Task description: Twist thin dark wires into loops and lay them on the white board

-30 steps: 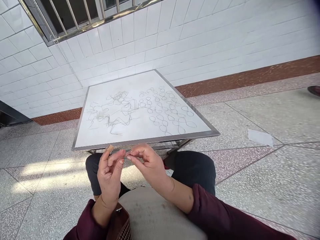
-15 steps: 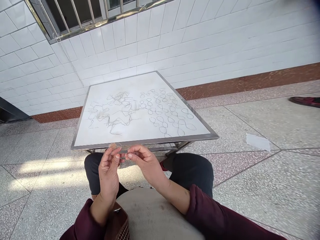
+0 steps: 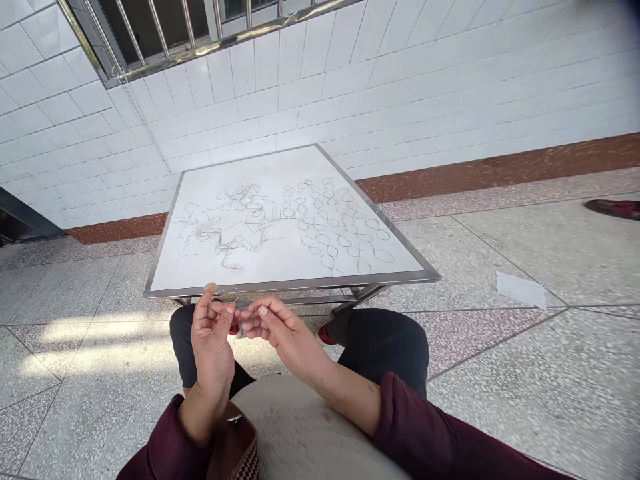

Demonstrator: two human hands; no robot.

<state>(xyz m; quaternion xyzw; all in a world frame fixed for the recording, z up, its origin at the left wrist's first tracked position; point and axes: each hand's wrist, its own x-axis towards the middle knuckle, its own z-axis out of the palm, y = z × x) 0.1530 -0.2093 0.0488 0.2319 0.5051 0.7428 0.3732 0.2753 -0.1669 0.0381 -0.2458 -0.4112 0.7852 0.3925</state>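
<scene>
My left hand (image 3: 213, 340) and my right hand (image 3: 275, 330) are raised over my knees, just short of the near edge of a white board with a steel frame (image 3: 295, 283). Their fingertips pinch a fine pale strand (image 3: 225, 294), which forms a faint loop above the left fingers. Its material is too thin to tell. On the board lie a tangle of thin dark strands (image 3: 230, 227) and rows of thin dark looped strands (image 3: 340, 230). Neither hand touches the board.
A beige cloth (image 3: 310, 427) covers my lap, above dark trousers (image 3: 385, 347). Behind the board rise a white tiled wall (image 3: 350, 93) and a barred window (image 3: 165, 27). A sheet of paper (image 3: 520, 290) lies on the terrazzo floor. Another person's shoe (image 3: 613, 209) shows at far right.
My fingertips have drawn closer together and the left hand has tilted more upright, with the strand's loop now less visible. The other person's shoe has shifted slightly. The view has moved slightly.
</scene>
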